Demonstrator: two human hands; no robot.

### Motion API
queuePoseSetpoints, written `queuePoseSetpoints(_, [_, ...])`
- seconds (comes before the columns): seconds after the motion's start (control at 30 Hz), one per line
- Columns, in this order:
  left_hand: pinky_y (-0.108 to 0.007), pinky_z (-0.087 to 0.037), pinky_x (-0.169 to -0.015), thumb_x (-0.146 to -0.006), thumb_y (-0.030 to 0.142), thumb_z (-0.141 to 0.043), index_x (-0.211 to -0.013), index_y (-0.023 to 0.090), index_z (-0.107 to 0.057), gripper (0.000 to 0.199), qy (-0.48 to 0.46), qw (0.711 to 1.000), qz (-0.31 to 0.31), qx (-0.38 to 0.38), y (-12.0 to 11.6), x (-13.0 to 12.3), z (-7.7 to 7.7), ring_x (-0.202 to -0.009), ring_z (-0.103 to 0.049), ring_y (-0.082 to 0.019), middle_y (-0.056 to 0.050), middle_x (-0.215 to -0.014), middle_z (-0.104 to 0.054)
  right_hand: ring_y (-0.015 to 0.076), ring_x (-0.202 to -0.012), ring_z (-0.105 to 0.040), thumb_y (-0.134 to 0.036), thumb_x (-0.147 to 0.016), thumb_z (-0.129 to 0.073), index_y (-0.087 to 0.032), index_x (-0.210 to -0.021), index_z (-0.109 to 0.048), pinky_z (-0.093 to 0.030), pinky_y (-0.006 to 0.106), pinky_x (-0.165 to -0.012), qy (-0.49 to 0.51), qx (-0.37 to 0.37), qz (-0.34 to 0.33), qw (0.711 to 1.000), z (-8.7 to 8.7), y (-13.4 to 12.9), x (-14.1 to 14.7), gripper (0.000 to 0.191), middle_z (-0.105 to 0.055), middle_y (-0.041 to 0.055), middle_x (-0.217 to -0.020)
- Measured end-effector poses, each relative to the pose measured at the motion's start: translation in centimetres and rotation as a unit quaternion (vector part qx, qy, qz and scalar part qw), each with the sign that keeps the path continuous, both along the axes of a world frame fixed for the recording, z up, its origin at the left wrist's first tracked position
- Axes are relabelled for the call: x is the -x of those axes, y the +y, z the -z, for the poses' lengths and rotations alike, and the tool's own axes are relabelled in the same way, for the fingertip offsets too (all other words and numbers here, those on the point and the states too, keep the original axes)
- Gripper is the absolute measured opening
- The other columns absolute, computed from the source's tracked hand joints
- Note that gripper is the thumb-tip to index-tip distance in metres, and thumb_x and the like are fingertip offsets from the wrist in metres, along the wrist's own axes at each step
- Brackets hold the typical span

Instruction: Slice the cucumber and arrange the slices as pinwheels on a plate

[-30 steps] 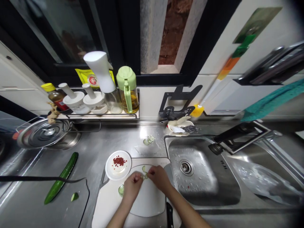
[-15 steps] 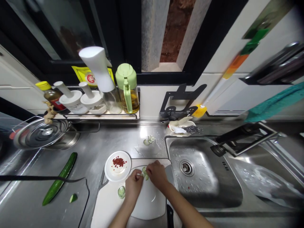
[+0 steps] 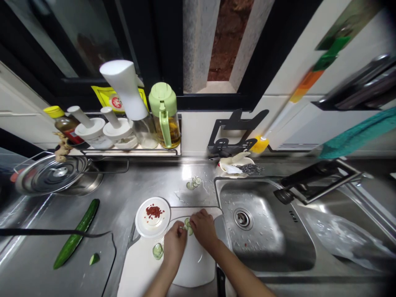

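Both my hands work over the upper part of a white plate (image 3: 193, 270) that rests on a white cutting board (image 3: 137, 264). My left hand (image 3: 175, 242) is closed in a pinch, with a pale edge of cucumber slice at its fingertips. Opposite it, my right hand (image 3: 203, 229) has its fingers curled down at overlapping cucumber slices (image 3: 187, 225) on the plate, pressing one; its fingertips are partly hidden. Left of my left hand, a small stack of cucumber slices (image 3: 157, 251) lies on the board. A small white plate (image 3: 140, 229) bears dried red berries (image 3: 154, 211).
A whole cucumber (image 3: 77, 233) and a cut cucumber end (image 3: 94, 259) lie on the left counter. More slices (image 3: 194, 183) sit behind the board. A black-handled knife (image 3: 220, 282) lies beside the sink (image 3: 266, 231). Condiment jars (image 3: 120, 134) and an oil jug (image 3: 165, 117) stand on a rack.
Both hands stay over the plate with only slight finger movement. The view has shifted a little, so things on the left appear slightly further left.
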State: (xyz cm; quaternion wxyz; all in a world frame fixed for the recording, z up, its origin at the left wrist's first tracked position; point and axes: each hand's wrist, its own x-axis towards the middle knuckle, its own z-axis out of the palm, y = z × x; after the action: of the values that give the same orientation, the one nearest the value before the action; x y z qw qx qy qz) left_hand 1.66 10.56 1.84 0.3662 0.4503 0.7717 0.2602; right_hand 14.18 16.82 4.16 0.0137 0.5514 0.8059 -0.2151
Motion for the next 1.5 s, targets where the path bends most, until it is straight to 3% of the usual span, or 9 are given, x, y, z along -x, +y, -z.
queuePoseSetpoints(0.17, [-0.022, -0.036, -0.060, -0.080, 0.021, -0.045, -0.084, 0.022, -0.061, 0.017, 0.017, 0.999, 0.024, -0.016, 0.0, -0.2, -0.1, -0.057, -0.052, -0.013, 0.004, -0.059, -0.055, 0.0231, -0.102, -0.051, -0.024, -0.093, -0.050, -0.020, -0.088, -0.065, -0.030, 0.035, -0.077, -0.007, -0.017, -0.007, 1.000, 0.4, -0.3, 0.0, 0.016, -0.068, 0.0046, -0.099])
queuePoseSetpoints(0.33, [-0.025, -0.039, -0.066, -0.078, 0.021, -0.048, -0.092, 0.019, -0.062, 0.020, 0.064, 0.996, 0.027, -0.050, -0.1, -0.1, 0.0, -0.068, -0.057, -0.017, -0.002, -0.072, -0.060, 0.0235, -0.102, -0.050, -0.023, -0.094, -0.047, -0.020, -0.088, -0.064, -0.030, 0.036, -0.079, -0.010, -0.027, -0.010, 1.000, 0.7, -0.5, -0.2, 0.019, -0.067, 0.0059, -0.099])
queuePoseSetpoints(0.6, [-0.025, -0.038, -0.066, -0.081, 0.020, -0.045, -0.069, 0.020, -0.059, 0.018, 0.099, 0.993, 0.061, -0.035, 0.0, 0.0, 0.4, -0.065, -0.056, -0.015, -0.001, -0.066, -0.058, 0.0233, -0.101, -0.050, -0.021, -0.094, -0.045, -0.019, -0.085, -0.065, -0.030, 0.036, -0.078, 0.006, -0.030, -0.014, 0.999, 0.7, -0.7, -0.4, 0.022, -0.067, 0.0063, -0.097])
queuePoseSetpoints(0.87, [-0.024, -0.039, -0.063, -0.083, 0.024, -0.044, -0.067, 0.020, -0.061, 0.023, 0.100, 0.992, 0.055, -0.051, -0.4, 0.7, -1.3, -0.063, -0.057, -0.015, -0.002, -0.064, -0.061, 0.0212, -0.099, -0.050, -0.022, -0.092, -0.047, -0.020, -0.084, -0.066, -0.031, 0.032, -0.076, 0.039, -0.030, 0.025, 0.999, 0.1, -1.3, -1.6, 0.020, -0.067, 0.0032, -0.091])
queuePoseSetpoints(1.07, [-0.027, -0.046, -0.070, -0.084, 0.036, -0.045, -0.082, 0.021, -0.068, 0.027, 0.080, 0.995, -0.002, -0.060, -3.2, 5.2, -2.2, -0.069, -0.063, -0.018, -0.005, -0.080, -0.070, 0.0189, -0.093, -0.052, -0.016, -0.090, -0.050, -0.020, -0.078, -0.065, -0.032, 0.029, -0.073, 0.056, -0.020, 0.048, 0.997, -0.4, -4.7, -2.9, 0.019, -0.065, 0.0010, -0.084])
queuePoseSetpoints(1.23, [-0.029, -0.050, -0.075, -0.079, 0.035, -0.050, -0.089, 0.022, -0.069, 0.025, 0.114, 0.993, -0.033, -0.014, -6.2, 9.0, -1.6, -0.074, -0.065, -0.019, -0.005, -0.090, -0.072, 0.0185, -0.089, -0.052, -0.015, -0.088, -0.051, -0.021, -0.076, -0.063, -0.031, 0.029, -0.071, 0.095, -0.009, 0.044, 0.994, 0.3, -8.6, -3.0, 0.019, -0.064, 0.0008, -0.081])
queuePoseSetpoints(1.5, [-0.034, -0.051, -0.086, -0.077, 0.032, -0.052, -0.104, 0.017, -0.069, 0.036, 0.106, 0.994, -0.012, -0.005, -8.2, 9.1, 0.7, -0.091, -0.067, -0.023, -0.009, -0.101, -0.072, 0.0193, -0.090, -0.052, -0.013, -0.087, -0.052, -0.021, -0.077, -0.062, -0.033, 0.029, -0.075, 0.110, 0.007, 0.031, 0.993, 0.9, -11.4, -2.4, 0.016, -0.064, 0.0014, -0.083])
